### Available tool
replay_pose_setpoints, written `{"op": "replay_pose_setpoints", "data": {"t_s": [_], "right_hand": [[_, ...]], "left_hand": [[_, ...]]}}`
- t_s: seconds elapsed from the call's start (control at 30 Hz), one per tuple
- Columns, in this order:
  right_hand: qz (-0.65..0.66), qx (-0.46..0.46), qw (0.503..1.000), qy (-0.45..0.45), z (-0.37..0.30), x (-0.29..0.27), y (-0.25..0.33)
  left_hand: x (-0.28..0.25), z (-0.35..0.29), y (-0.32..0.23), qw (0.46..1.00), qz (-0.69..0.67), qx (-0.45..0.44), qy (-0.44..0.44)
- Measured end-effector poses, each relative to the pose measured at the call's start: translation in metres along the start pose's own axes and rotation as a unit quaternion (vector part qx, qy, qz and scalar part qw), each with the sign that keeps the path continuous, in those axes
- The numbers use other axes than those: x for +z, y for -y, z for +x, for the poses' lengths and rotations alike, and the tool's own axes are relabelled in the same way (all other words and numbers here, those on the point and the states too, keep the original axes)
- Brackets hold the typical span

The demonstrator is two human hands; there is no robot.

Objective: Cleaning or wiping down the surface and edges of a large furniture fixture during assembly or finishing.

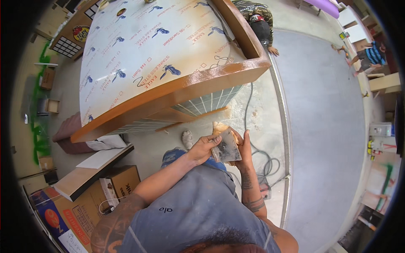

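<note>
My right hand (244, 147) holds a worn grey metal scraper blade (227, 146) smeared with tan filler, gripping it from its right side. My left hand (205, 147) touches the blade's left edge with its fingertips. Both hands are in front of my body, below the orange-brown wooden edge (177, 90) of a large counter. The counter's top is a sheet (147, 46) covered in white protective film with blue and red print.
A black cable (261, 156) loops on the dusty concrete floor to the right. Cardboard boxes (122, 181) and boards stand at the lower left. A crouching person (259, 23) is behind the counter; another person (369, 57) sits at the far right.
</note>
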State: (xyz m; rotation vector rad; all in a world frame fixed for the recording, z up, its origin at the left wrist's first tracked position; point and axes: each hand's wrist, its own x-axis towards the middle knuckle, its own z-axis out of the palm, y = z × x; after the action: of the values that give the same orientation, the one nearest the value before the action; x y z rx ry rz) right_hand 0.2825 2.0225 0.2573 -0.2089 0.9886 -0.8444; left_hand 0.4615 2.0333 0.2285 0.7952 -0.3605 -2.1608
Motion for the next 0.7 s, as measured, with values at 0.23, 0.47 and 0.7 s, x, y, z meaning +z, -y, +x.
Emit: {"op": "replay_pose_setpoints", "data": {"t_s": [0.23, 0.47, 0.7], "right_hand": [[-0.411, -0.302, 0.817, -0.269, -0.02, 0.01, 0.023], [-0.717, -0.295, 0.582, -0.247, -0.031, 0.083, -0.023], [-0.694, -0.216, 0.629, -0.274, -0.018, 0.084, -0.043]], "left_hand": [[-0.022, 0.005, -0.034, 0.999, -0.01, -0.036, -0.013], [-0.016, 0.011, -0.043, 0.958, 0.278, 0.067, -0.025], [-0.015, 0.003, -0.052, 0.85, 0.514, 0.078, 0.088]]}}
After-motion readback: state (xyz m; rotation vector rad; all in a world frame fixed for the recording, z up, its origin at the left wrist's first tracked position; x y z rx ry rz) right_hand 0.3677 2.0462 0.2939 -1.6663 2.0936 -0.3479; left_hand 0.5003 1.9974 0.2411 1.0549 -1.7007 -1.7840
